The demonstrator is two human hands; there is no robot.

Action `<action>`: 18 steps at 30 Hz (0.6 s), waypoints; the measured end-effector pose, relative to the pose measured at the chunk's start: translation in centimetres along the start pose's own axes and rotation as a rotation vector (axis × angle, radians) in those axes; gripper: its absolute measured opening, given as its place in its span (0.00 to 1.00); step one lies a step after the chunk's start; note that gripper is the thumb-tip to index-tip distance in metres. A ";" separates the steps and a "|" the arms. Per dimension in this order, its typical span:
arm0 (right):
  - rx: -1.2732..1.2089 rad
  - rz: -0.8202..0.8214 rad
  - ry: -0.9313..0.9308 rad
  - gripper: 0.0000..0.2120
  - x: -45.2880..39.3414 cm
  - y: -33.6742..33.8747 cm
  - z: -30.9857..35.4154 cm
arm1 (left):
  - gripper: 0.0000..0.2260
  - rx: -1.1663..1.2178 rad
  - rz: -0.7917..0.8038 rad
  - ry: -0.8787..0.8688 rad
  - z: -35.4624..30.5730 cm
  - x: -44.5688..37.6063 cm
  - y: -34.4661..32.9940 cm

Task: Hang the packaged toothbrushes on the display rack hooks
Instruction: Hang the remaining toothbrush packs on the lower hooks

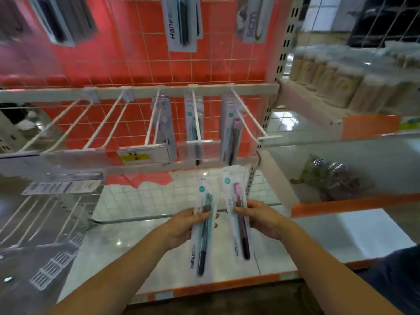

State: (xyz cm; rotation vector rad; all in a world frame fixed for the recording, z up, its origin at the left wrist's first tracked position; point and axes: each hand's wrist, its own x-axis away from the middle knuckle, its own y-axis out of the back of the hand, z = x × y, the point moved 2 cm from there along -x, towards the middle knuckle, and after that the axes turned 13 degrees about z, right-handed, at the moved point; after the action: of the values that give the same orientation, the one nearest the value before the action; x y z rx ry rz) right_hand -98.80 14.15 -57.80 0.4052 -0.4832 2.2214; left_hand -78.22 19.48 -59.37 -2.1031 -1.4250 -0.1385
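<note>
My left hand grips a packaged teal toothbrush, held upright below the rack. Beside it, my right hand grips a packaged pink toothbrush, also upright. Both packs sit under the row of white hooks on the red grid panel. Three hooks at centre and right carry hung packs: a grey one, a teal one and a pink one. The hooks to the left are bare.
More packs hang higher up. Clear price-tag holders front the hook ends. A white shelf lies below my hands. Jars fill the upper right shelf, bagged goods the one beneath. Lower hooks stick out at left.
</note>
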 end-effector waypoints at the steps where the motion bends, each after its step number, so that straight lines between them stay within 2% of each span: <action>1: 0.009 -0.005 0.032 0.06 -1.2 0.5 -0.5 | 0.10 -0.015 -0.003 -0.023 0.2 -1.0 0.9; 10: 0.121 0.005 0.338 0.09 -10.1 4.7 -4.4 | 0.15 -0.186 -0.003 -0.228 2.6 -8.8 7.8; 15: 0.083 0.022 0.474 0.08 -12.2 5.4 -6.7 | 0.12 -0.212 0.001 -0.323 4.8 -10.7 9.7; 18: 0.116 0.017 0.504 0.16 -12.4 4.7 -7.3 | 0.08 -0.236 -0.002 -0.367 5.4 -10.5 10.0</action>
State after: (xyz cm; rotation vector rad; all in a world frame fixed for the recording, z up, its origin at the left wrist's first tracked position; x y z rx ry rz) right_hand -95.66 6.70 -70.54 -0.1069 -0.0880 2.2660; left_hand -75.14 11.21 -72.03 -2.4123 -1.6904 0.0884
